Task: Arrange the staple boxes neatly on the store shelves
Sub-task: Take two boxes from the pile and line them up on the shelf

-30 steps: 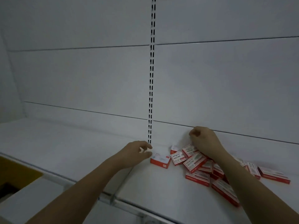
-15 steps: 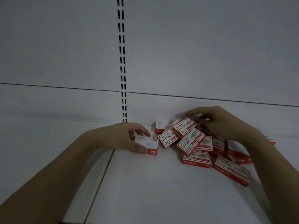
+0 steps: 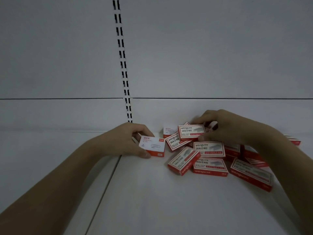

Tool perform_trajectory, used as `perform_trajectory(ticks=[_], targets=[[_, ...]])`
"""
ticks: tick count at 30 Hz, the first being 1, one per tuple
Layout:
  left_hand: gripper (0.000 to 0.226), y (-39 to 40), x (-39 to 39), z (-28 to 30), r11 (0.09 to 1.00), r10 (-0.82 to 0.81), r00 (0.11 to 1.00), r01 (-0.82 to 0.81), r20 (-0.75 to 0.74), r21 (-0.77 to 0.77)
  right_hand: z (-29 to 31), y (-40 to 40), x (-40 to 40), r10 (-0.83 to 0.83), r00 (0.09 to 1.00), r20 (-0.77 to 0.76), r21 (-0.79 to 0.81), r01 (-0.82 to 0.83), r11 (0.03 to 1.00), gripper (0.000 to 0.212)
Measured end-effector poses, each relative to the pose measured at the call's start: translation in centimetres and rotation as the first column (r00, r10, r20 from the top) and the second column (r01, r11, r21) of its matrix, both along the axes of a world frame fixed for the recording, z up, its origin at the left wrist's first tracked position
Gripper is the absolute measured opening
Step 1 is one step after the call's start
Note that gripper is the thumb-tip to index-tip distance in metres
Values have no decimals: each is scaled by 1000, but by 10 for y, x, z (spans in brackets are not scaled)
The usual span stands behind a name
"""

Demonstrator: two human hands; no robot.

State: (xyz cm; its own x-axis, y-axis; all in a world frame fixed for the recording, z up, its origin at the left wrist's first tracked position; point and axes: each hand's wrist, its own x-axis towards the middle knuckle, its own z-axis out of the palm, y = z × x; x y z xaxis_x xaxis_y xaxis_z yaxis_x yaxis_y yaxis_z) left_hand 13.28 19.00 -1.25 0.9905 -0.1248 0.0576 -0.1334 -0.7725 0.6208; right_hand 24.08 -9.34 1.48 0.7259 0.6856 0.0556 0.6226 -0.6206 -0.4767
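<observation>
Several red-and-white staple boxes (image 3: 209,149) lie in a loose heap on the white shelf (image 3: 152,200), against the back panel. My left hand (image 3: 128,141) grips a mostly white box (image 3: 152,145) at the heap's left edge, thumb under its front, fingers behind it. My right hand (image 3: 227,128) pinches a staple box (image 3: 191,131) on top of the heap, fingers over its far edge, thumb at its near right corner. My right forearm hides the boxes behind it.
A slotted upright (image 3: 124,68) runs up the white back panel just left of the heap. A seam (image 3: 108,182) between two shelf boards runs forward under my left hand. One box (image 3: 251,173) lies nearest the front on the right.
The view has come closer and dipped toward the shelf. My right hand has closed onto the top box of the heap. My left hand still holds the white box at the same spot.
</observation>
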Motion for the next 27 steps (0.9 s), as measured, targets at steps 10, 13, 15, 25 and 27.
perform_trajectory(ticks=[10,13,15,25,27], targets=[[47,0,4,3,959,149,945,-67,291,-276,-2,7,-5,-16,974,224,113,-10,994,45],[51,0,2,5,943,191,916,-71,354,-326,1,9,-10,-55,959,278,258,-20,966,43],[53,0,2,7,939,210,902,-78,378,-334,1,11,-14,-73,949,307,336,-37,941,45],[54,0,5,6,939,201,904,-68,377,-338,1,14,-15,-87,953,289,388,-34,921,44],[54,0,5,5,934,200,908,-63,369,-351,0,14,-15,-87,958,274,398,-31,917,44]])
